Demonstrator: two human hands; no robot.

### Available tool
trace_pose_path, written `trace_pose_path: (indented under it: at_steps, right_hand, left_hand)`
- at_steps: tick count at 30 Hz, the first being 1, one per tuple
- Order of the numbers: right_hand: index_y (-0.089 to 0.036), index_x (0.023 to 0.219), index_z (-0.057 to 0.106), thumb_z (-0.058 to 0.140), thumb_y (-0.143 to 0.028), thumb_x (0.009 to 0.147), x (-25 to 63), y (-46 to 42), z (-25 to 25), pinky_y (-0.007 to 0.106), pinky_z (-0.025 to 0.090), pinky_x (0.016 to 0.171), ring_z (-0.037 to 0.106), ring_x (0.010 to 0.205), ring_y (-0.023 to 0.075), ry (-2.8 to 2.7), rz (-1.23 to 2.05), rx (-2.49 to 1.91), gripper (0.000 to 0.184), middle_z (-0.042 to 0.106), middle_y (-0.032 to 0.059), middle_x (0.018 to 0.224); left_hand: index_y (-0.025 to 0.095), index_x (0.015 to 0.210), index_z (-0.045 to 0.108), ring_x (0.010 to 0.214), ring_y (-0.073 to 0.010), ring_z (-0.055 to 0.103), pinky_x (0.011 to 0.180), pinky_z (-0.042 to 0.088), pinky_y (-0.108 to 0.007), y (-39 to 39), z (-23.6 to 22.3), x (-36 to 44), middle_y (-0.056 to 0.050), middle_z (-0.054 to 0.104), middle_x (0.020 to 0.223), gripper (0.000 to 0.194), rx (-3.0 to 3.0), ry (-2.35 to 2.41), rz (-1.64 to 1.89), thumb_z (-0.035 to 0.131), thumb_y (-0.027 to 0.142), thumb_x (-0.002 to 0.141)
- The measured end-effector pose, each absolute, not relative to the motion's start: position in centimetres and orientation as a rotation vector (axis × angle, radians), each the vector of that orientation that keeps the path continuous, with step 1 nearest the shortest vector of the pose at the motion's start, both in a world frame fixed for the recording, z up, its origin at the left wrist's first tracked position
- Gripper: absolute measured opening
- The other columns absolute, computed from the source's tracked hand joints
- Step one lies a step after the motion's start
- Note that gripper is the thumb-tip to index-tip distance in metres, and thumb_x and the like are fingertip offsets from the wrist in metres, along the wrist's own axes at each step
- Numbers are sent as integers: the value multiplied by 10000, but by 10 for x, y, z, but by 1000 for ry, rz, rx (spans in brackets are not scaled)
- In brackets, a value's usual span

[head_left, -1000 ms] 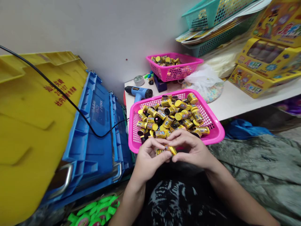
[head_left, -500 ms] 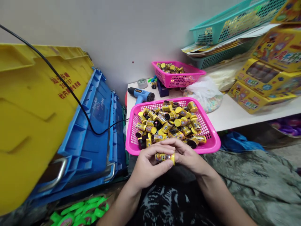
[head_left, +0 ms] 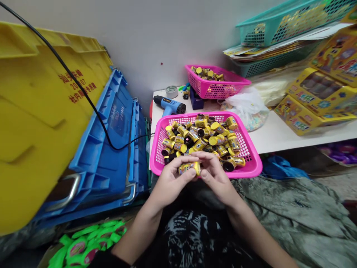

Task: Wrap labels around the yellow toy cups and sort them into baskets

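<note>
My left hand (head_left: 170, 182) is closed around a small yellow jar (head_left: 189, 168) with a printed label, holding it sideways with its yellow lid to the right. Beside the lid, my right hand (head_left: 216, 176) curves with thumb and fingers apart. Its fingertips reach over and behind the lid; whether they touch it is hard to tell. Both hands are over the front rim of a pink basket (head_left: 252, 165), which holds a heap of similar yellow jars (head_left: 200, 143), some showing black ends.
Behind the basket are a blue heat gun (head_left: 170, 106), a tape roll (head_left: 171, 91), a second pink basket (head_left: 217, 87) of jars and a plastic bag (head_left: 245, 108). Yellow boxes (head_left: 304, 115) stack at right. Large crates (head_left: 111, 137) stand left, with green pieces (head_left: 92, 242) below and a black cable crossing.
Both hands and the jar have risen slightly and moved left, further over the basket rim. My right thumb has come off the jar's lid. The camera view has shifted a little.
</note>
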State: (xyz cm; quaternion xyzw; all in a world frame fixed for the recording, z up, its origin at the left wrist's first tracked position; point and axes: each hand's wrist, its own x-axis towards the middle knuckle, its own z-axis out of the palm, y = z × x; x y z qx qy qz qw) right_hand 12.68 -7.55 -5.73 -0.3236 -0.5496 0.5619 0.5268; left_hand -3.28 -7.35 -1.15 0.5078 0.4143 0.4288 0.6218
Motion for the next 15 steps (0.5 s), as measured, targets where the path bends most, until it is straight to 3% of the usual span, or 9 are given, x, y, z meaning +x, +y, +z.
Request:
trace_pose_path:
  at_steps: [3,6,10,15]
  right_hand:
    - [-324,1230,550,671,-355,822,129,-76,-54,374,520,864,520,1126,240,-1547,1039,-836,427,511,83,1231]
    - [-313,1119,645,711,-293,792,135,-73,-49,404,503,873,582,1002,232,-1674,875,-875,334,606,63,1071]
    - [-306,1060,674,771,-262,736,140,-71,-48,387,500,861,618,937,219,-1637,889,-837,341,677,39,1000]
    - [-290,1010,698,799,-293,698,135,-72,-55,406,503,873,638,945,233,-1525,1010,-804,328,708,47,991]
  left_hand:
    - [227,1139,588,1010,-206,636,767,559,-270,-76,-16,-39,-76,652,1141,313,1058,883,1022,635,303,839]
    - [241,1160,584,943,-180,659,761,559,-260,-77,-21,-45,-66,668,1116,307,1023,787,966,610,293,859]
    - [199,1031,661,886,-154,666,713,559,-216,-76,-24,-48,-50,695,1006,212,1050,799,943,659,245,824]
    - [188,945,615,874,-170,675,707,580,-263,-80,-28,-45,-56,695,1030,133,1032,803,1048,643,255,833]
